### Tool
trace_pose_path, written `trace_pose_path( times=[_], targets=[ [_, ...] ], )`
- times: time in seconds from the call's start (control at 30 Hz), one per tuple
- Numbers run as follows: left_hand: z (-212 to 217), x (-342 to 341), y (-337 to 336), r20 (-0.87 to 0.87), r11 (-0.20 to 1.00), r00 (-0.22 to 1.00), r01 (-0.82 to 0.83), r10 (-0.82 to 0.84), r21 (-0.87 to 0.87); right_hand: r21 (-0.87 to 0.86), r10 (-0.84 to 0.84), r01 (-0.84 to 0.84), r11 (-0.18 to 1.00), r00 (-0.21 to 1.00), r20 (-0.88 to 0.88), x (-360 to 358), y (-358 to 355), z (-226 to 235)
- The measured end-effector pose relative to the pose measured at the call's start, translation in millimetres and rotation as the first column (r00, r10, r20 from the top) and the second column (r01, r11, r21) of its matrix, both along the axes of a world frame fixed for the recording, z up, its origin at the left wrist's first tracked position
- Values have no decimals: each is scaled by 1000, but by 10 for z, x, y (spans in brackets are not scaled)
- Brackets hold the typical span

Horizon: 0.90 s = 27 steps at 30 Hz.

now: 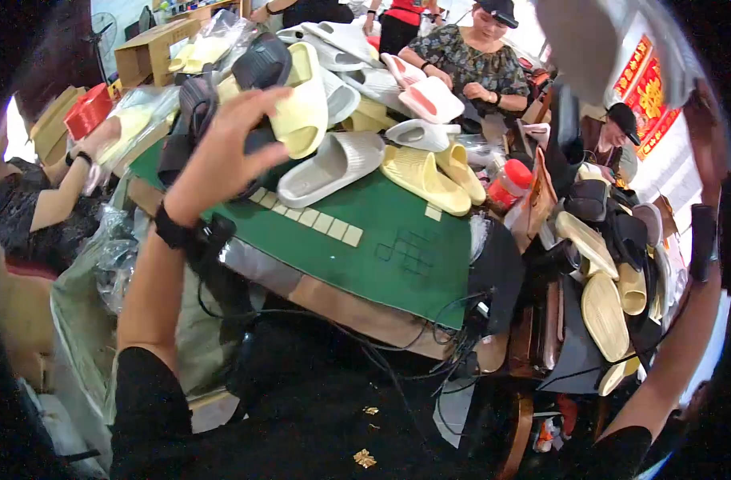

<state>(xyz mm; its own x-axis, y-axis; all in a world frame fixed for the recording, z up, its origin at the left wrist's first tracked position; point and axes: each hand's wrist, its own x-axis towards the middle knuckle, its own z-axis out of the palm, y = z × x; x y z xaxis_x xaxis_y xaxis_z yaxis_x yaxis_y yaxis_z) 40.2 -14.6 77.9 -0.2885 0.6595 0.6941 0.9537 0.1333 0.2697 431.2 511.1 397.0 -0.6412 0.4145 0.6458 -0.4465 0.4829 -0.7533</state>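
Observation:
My left hand (241,140) reaches over the left side of a heap of slippers, thumb and fingers spread in a C shape. Its fingertips are at the left edge of a pale yellow slipper (305,104), and I cannot tell whether they touch it. A grey slipper (333,170) lies just right of the thumb, and a black slipper (261,61) is above the hand. My right arm is raised along the right rim. The right hand (705,132) is dark and smeared, its fingers unclear. Beside it, a blurred grey shape (577,40) hangs close to the camera.
A green mat (365,268) with a row of cream tiles (317,222) covers the table before me. Cables (373,346) hang along its front edge. More slippers (605,316) and a red-lidded jar (511,182) stand at right. Co-workers (481,68) sit around the table.

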Motion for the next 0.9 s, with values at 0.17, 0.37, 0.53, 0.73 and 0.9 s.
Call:
trace_pose_path(
  times=[0.17, 0.37, 0.53, 0.73, 0.9],
  targets=[
    [-541, 383, -246, 245, 991, 961, 121, -130, 50, 390, -259, 77, 918, 860, 439, -1275, -1680, -1865],
    [-1128, 448, -129, 281, 998, 960, 26, -10, -52, 193, 77, -350, 917, 628, 775, -1651, -1955, -4065],
    [-1366, 647, 174, 247, 977, 968, 11, 43, -212, 40, 151, -280, 959, 623, 767, -1681, -1945, -4516],
    [-1625, 827, 734, 202, 975, 979, 69, -25, -213, -149, 346, -367, 918, 561, 752, -1690, -2043, -4392],
    [-1635, 776, 971, 147, 961, 988, 5, 38, -277, 396, -93, -128, 909, 864, 494, -1564, -1954, -4192]
  ],
)
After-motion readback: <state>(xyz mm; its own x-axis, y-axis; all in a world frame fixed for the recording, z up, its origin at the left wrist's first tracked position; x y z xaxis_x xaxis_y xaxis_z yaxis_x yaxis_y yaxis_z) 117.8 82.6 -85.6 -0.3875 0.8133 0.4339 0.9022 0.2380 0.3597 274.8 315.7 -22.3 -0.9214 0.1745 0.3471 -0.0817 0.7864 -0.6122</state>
